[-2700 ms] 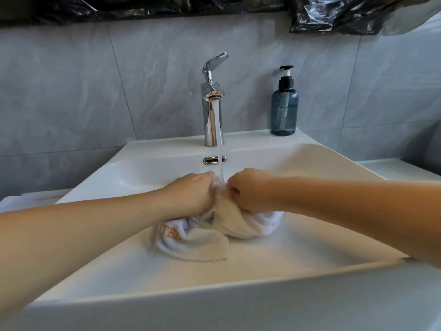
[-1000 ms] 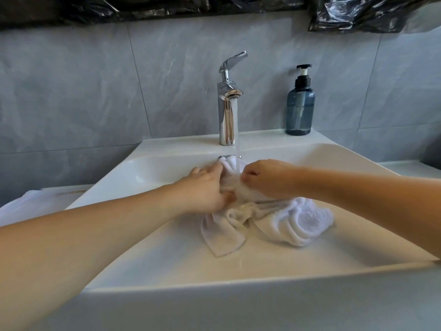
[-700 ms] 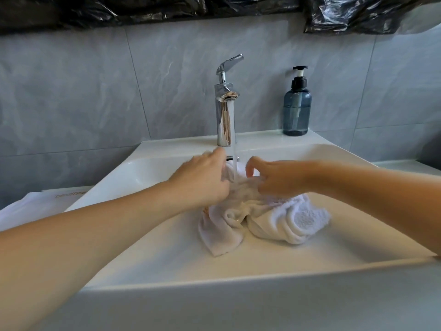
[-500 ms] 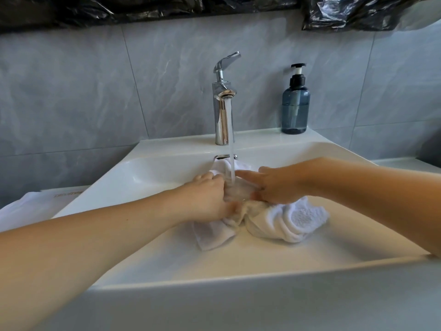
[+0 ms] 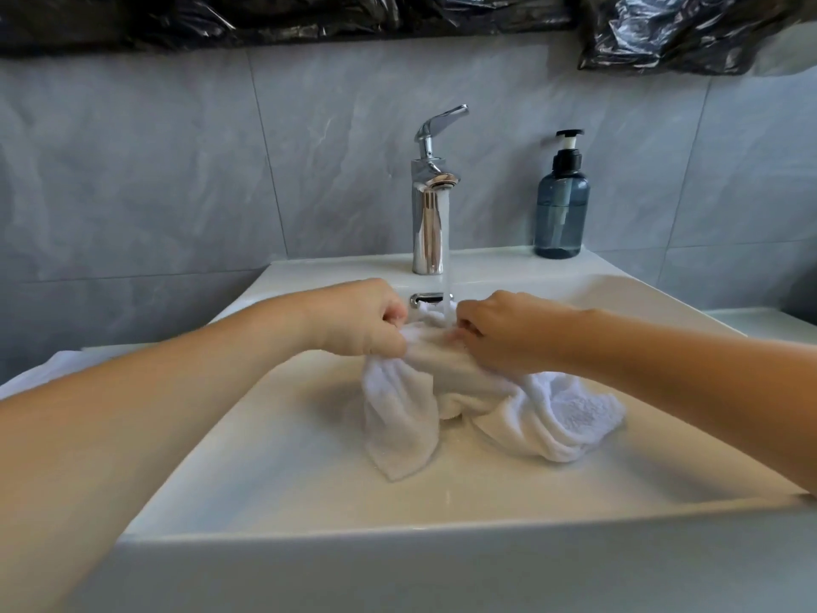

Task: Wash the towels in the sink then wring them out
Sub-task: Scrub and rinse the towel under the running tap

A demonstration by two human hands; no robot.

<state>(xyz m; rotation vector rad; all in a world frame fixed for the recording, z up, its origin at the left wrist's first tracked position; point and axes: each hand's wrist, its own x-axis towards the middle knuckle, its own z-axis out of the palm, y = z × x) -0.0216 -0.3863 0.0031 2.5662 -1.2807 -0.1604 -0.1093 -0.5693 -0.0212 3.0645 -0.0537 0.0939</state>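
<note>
A wet white towel [image 5: 548,418] hangs bunched in the white sink [image 5: 283,488], its lower folds resting on the basin floor. My left hand [image 5: 367,318] grips the towel's left part with curled fingers. My right hand [image 5: 499,331] grips the part beside it, also with fingers curled. Both hands hold the towel up under the stream of water running from the chrome faucet [image 5: 429,201]. The stretch of towel between my hands takes the water.
A blue soap dispenser [image 5: 560,205] stands on the sink's back ledge at the right. Something white [image 5: 40,373] lies on the counter to the left of the sink. Grey tiles form the wall, with black plastic [image 5: 663,28] along the top.
My hands have regripped the towel and lifted it higher under the stream. The towel's left flap now hangs down longer.
</note>
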